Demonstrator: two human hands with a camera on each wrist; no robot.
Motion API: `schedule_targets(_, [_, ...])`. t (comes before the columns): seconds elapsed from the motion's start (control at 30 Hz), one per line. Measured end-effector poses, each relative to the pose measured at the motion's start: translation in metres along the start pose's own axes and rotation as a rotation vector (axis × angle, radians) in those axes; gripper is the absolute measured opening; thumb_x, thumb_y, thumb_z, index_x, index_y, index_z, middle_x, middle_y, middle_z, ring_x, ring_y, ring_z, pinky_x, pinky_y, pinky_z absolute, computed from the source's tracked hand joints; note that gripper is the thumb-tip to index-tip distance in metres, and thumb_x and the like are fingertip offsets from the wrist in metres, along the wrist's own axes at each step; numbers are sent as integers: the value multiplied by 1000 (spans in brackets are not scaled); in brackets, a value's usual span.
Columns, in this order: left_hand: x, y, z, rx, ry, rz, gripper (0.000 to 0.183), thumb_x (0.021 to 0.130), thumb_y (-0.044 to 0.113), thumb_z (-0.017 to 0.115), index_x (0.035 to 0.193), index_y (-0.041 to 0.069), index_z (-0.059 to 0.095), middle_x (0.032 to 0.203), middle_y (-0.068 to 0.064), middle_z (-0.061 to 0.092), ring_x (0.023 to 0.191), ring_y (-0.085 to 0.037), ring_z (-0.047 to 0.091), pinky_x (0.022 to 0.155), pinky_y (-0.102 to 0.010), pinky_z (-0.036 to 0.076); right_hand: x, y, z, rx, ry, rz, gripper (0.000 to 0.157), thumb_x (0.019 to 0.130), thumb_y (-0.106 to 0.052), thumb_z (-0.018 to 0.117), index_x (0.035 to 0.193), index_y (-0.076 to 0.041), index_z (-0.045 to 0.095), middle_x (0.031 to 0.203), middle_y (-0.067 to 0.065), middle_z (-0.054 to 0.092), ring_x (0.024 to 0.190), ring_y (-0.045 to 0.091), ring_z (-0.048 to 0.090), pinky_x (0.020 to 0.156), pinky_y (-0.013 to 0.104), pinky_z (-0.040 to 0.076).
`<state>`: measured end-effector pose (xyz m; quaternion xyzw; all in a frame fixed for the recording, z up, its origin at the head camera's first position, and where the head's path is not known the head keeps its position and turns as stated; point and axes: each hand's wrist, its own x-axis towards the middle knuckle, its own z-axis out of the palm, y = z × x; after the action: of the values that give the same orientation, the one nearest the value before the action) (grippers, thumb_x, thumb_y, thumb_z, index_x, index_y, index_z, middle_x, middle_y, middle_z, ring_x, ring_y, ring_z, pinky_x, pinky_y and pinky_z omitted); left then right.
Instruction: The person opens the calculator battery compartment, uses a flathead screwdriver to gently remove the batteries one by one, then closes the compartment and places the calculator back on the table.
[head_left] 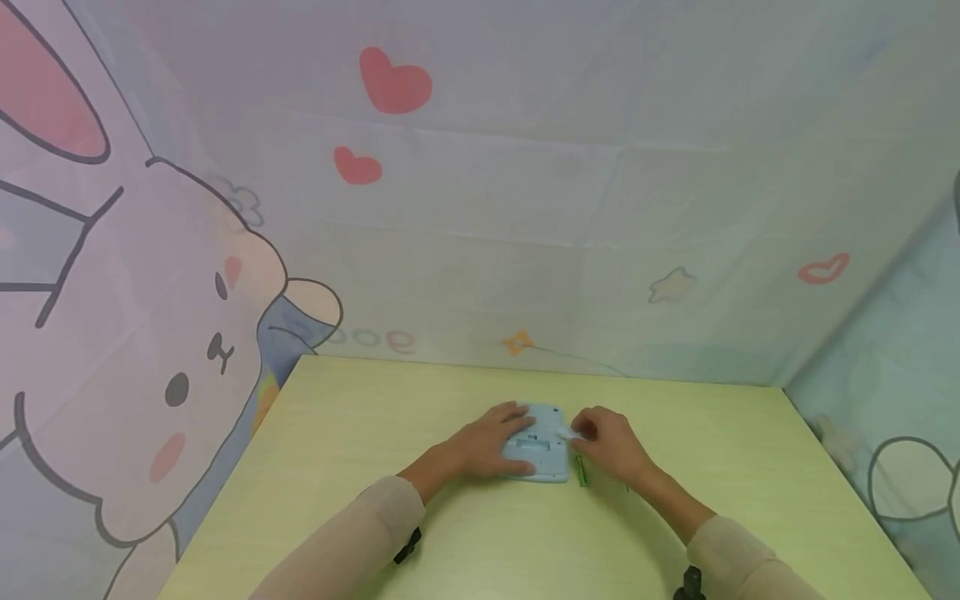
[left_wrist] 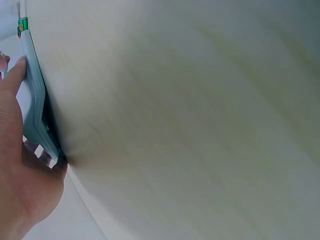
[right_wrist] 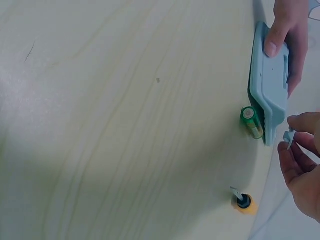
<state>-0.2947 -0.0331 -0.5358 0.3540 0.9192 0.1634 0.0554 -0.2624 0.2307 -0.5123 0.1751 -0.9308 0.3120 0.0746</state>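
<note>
A flat light-blue plastic device (head_left: pixel 550 467), calculator-like, lies on the table with its back up, showing an open rectangular recess. My left hand (head_left: pixel 483 442) holds it by its left part, thumb on the back face near the lower edge and fingers toward the upper edge. Just off the device's right edge, my right hand (head_left: pixel 611 442) pinches a small light-blue plastic piece (right_wrist: pixel 289 136), which looks like a battery cover. Beside that same edge a green battery (right_wrist: pixel 251 122) lies on the table, below my right fingers. What fills the recess is too small to tell.
A screwdriver-like tool with an orange and black handle (right_wrist: pixel 243 202) is on the table near my right wrist, mostly hidden in the head view. The pale yellow table (head_left: pixel 360 400) meets a printed cloth backdrop (head_left: pixel 525 208) at its far edge.
</note>
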Motion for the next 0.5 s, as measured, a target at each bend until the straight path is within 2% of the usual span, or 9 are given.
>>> schedule_targets(0.5, [1,0,2,9,9,6,84,87,72,55,155,27,35,163,5,22,151,-21,15,111,-47,35,-1,-12,7,62,-6,-25,18,83,-5,79,99,-6,69,95,4,66,88,16,63,79,33,54])
